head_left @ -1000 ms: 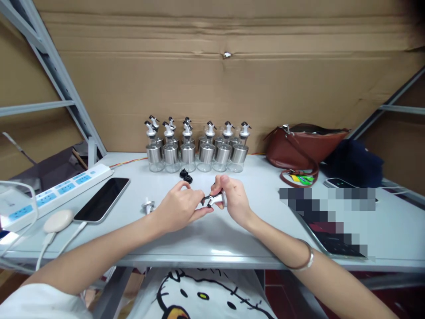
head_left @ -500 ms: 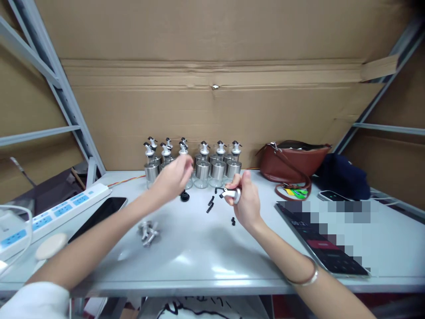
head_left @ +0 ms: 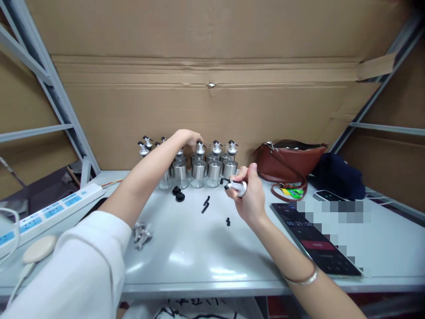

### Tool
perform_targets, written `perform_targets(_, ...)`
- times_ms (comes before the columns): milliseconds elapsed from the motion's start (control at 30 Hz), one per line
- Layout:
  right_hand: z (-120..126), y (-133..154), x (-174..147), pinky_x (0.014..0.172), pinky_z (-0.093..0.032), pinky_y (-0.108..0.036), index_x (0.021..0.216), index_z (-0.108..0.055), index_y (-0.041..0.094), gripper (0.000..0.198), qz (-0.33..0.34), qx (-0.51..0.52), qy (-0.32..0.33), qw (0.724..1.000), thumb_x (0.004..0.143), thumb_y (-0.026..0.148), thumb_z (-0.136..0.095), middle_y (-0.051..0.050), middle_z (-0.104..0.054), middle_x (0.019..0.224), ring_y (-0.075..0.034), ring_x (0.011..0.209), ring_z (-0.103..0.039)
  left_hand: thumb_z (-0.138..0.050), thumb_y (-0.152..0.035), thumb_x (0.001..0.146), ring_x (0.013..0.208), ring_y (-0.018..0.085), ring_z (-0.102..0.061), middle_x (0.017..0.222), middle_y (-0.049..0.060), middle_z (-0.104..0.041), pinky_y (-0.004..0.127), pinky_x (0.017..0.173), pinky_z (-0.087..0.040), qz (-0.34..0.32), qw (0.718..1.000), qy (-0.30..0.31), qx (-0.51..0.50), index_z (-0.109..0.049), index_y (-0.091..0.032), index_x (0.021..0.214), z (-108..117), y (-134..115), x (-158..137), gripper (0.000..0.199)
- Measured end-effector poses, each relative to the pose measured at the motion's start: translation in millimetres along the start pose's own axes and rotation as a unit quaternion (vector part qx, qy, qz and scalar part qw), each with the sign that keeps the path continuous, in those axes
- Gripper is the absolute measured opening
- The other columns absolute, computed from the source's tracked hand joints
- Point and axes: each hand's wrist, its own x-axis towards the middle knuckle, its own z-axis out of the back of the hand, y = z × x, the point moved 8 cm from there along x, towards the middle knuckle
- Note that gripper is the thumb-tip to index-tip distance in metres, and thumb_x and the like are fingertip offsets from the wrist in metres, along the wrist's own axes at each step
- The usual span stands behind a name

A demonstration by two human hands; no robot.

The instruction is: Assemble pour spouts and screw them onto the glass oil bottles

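Observation:
My right hand (head_left: 249, 195) is closed around a pourer spout (head_left: 237, 188) with a silver-white body and a black flip lever, held above the table at right of centre. My left hand (head_left: 190, 138) reaches over the row of glass bottles (head_left: 198, 170), which have steel sleeves and similar pourer tops. Its fingers point down behind the front bottles, and their tips are hidden. On the table between my arms lie black round stoppers (head_left: 179, 196), thin black lever pieces (head_left: 206, 204) and tiny black parts (head_left: 228, 221). A small pile of silver spout pieces (head_left: 142, 235) rests beside my left forearm.
At the back right sit a brown handbag (head_left: 288, 161) and a dark blue cap (head_left: 340, 175). A phone (head_left: 315, 239) showing a timer lies at right. On the left are a white power strip (head_left: 53, 212) and a round white charger (head_left: 40, 249). Cardboard (head_left: 212, 40) walls the back.
My left hand has moved forward from in front of the bottles to above and behind them. My right hand keeps the pourer spout, now turned slightly. The view has shifted a little.

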Motion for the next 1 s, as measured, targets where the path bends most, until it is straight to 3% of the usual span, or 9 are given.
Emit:
perform_targets(133,1.3,2.4,0.4,0.027,-0.019,-0.014,0.051,-0.040,0.017,0.060,0.005,-0.007,-0.005,1.000,0.063,0.069,-0.067,0.008,-0.038,0.042,-0.002,0.027,-0.031,-0.066,-0.016,0.068,0.111,0.022,-0.060,0.125,0.006,-0.064,0.028,0.092,-0.045,0.014,1.000,-0.020,0.005,-0.061,-0.023,0.123,4.8,5.0,2.1,0.055)
perform_targets(267,4.2,4.7,0.5,0.026,-0.018,-0.013,0.051,-0.040,0.017,0.060,0.012,-0.018,-0.019,1.000,0.064,0.069,-0.066,0.008,-0.040,0.044,-0.001,0.027,-0.032,-0.062,-0.022,0.078,0.106,0.020,-0.060,0.115,0.006,-0.068,0.029,0.092,-0.044,0.038,0.997,-0.064,0.006,-0.062,-0.018,0.118,48.5,24.4,-22.6,0.040)
perform_targets(333,3.8,5.2,-0.3,0.026,-0.017,-0.013,0.051,-0.040,0.018,0.059,0.014,-0.024,-0.017,0.999,0.064,0.070,-0.066,0.008,-0.040,0.043,-0.002,0.027,-0.033,-0.063,-0.026,0.082,0.099,0.017,-0.060,0.107,0.004,-0.069,0.028,0.092,-0.044,0.047,0.981,-0.188,-0.003,-0.063,-0.013,0.111,95.6,33.9,-51.8,0.031)
perform_targets(467,2.1,1.9,-1.7,0.025,-0.015,-0.014,0.052,-0.041,0.018,0.058,0.007,-0.030,-0.010,0.999,0.065,0.069,-0.065,0.008,-0.038,0.040,-0.003,0.025,-0.033,-0.042,-0.039,0.097,0.113,0.019,-0.049,0.125,0.008,-0.054,0.037,0.103,-0.036,0.049,0.940,-0.338,-0.010,-0.048,-0.009,0.121,161.8,41.2,-118.6,0.039)
perform_targets(567,3.2,-1.2,-0.7,0.025,-0.016,-0.015,0.053,-0.042,0.019,0.057,0.004,-0.027,-0.012,1.000,0.066,0.069,-0.064,0.008,-0.040,0.039,-0.003,0.025,-0.032,-0.040,-0.045,0.096,0.108,0.021,-0.053,0.114,0.007,-0.056,0.040,0.099,-0.040,0.038,0.837,-0.525,-0.149,-0.048,-0.016,0.105,189.3,52.0,-171.5,0.031)
perform_targets(633,4.4,-1.8,0.7,0.026,-0.016,-0.016,0.053,-0.042,0.019,0.055,0.006,-0.024,-0.014,1.000,0.067,0.068,-0.064,0.008,-0.040,0.038,-0.003,0.025,-0.031,-0.042,-0.048,0.094,0.090,0.018,-0.059,0.091,0.002,-0.058,0.033,0.087,-0.048,-0.008,0.725,-0.597,-0.344,-0.042,-0.025,0.087,183.3,64.1,-195.1,0.024)
perform_targets(700,6.1,-1.4,1.6,0.027,-0.015,-0.016,0.055,-0.042,0.019,0.054,0.009,-0.020,-0.016,1.000,0.069,0.067,-0.063,0.008,-0.040,0.038,-0.004,0.025,-0.031,-0.050,-0.049,0.091,0.077,0.014,-0.061,0.074,-0.003,-0.054,0.028,0.076,-0.053,-0.069,0.613,-0.591,-0.520,-0.034,-0.026,0.079,162.3,66.5,-204.7,0.031)
perform_targets(767,7.7,-0.2,1.3,0.028,-0.015,-0.016,0.056,-0.041,0.020,0.051,0.011,-0.018,-0.017,1.000,0.072,0.064,-0.061,0.008,-0.039,0.037,-0.004,0.026,-0.030,-0.062,-0.046,0.086,0.069,0.011,-0.062,0.069,-0.006,-0.052,0.029,0.073,-0.056,-0.113,0.547,-0.543,-0.627,-0.036,-0.020,0.081,134.3,51.7,-209.3,0.037)
perform_targets(1000,-3.1,9.0,-6.5,0.038,-0.026,-0.018,0.064,-0.044,0.020,0.015,0.048,0.001,0.053,0.997,0.066,0.025,-0.059,0.007,-0.048,0.041,-0.005,0.034,-0.032,-0.051,-0.050,0.090,0.050,0.007,-0.059,0.057,-0.009,-0.047,0.022,0.055,-0.049,-0.122,0.619,-0.306,-0.713,-0.038,-0.020,0.076,14.3,-62.0,-225.5,0.036)
